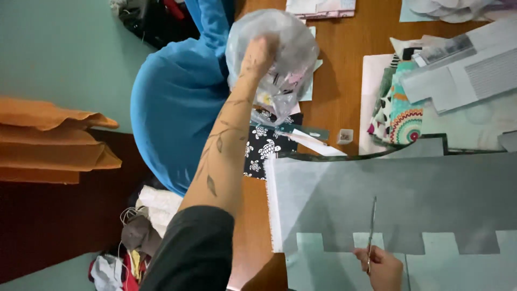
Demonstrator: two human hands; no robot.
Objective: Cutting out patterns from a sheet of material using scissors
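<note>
While the left hand reaches to the far side of the wooden table, its fingers are pushed into a clear plastic bag of scraps, and whether they are spread or pinching I cannot tell. The right hand, at the near edge, has its fingers curled around 1 pair of scissors, blades pointing away over the grey fabric sheet. Left of the bag sits a blue bundle.
</note>
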